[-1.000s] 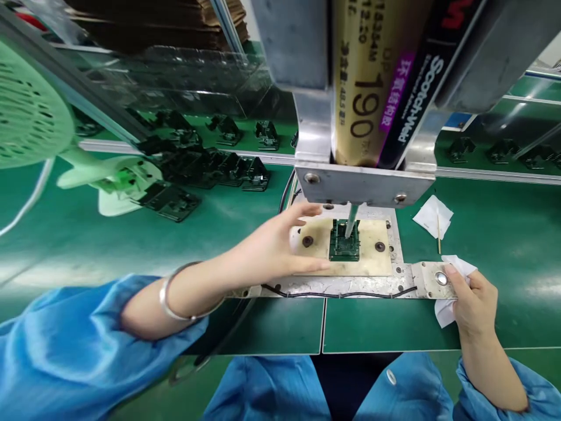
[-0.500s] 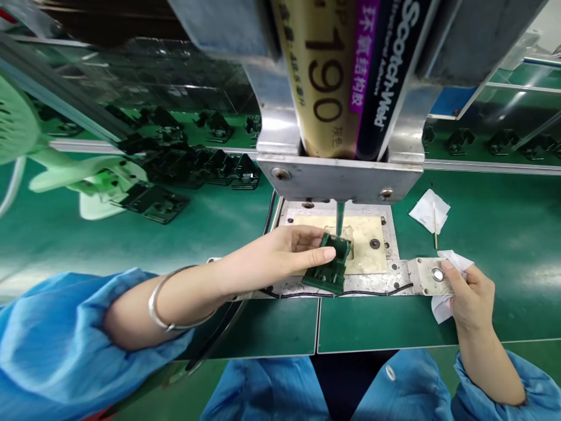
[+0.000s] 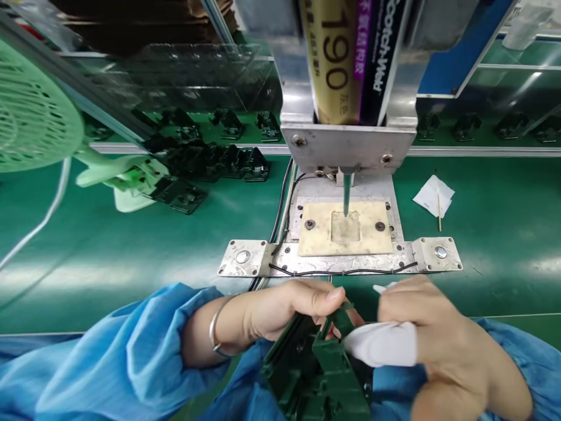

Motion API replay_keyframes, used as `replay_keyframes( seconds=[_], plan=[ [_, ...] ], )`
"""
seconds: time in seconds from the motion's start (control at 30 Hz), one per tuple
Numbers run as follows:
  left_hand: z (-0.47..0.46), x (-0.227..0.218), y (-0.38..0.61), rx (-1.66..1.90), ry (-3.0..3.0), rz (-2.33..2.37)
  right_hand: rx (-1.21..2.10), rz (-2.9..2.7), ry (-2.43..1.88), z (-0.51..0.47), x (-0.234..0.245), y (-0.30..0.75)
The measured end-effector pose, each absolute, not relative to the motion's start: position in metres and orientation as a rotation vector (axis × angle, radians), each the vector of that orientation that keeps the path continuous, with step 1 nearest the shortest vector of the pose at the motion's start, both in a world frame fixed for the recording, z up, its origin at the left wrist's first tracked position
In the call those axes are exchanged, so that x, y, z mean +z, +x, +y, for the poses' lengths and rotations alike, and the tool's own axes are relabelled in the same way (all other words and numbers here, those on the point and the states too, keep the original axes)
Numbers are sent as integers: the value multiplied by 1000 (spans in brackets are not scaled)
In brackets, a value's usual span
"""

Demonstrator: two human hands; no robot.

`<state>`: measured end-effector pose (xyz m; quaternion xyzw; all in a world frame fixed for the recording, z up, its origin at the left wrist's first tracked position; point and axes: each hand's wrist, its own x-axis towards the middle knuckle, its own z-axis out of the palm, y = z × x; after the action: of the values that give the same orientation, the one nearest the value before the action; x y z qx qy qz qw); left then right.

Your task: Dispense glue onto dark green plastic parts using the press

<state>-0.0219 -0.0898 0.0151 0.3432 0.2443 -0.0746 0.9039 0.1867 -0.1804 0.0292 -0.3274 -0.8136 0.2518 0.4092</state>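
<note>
Wiping lightly is advised: green angular plastic housing (image 3: 322, 374) pinched at twelve o'clock by left hand (image 3: 293, 307), white cloth (image 3: 388, 344) gripped at two by right hand (image 3: 456, 339).

The smooth green desk (image 3: 144, 248) is brightly lit, with pale glare spread across its left side. Recesses in the dark green plastic housing (image 3: 331, 371) and the stacked brown cardboard (image 3: 131, 26) are sunk in shadow; the edges are stretched by wide-angle distortion.
</note>
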Motion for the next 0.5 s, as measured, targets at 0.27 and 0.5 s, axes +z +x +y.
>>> replay_keyframes(
  seconds=[0.27,0.5],
  plan=[
    [-92,23,-23,-167,972,570,563,-2139,-880,-184,25,179],
    [-92,23,-23,-173,973,491,541,-2157,-901,-194,26,181]
  ],
)
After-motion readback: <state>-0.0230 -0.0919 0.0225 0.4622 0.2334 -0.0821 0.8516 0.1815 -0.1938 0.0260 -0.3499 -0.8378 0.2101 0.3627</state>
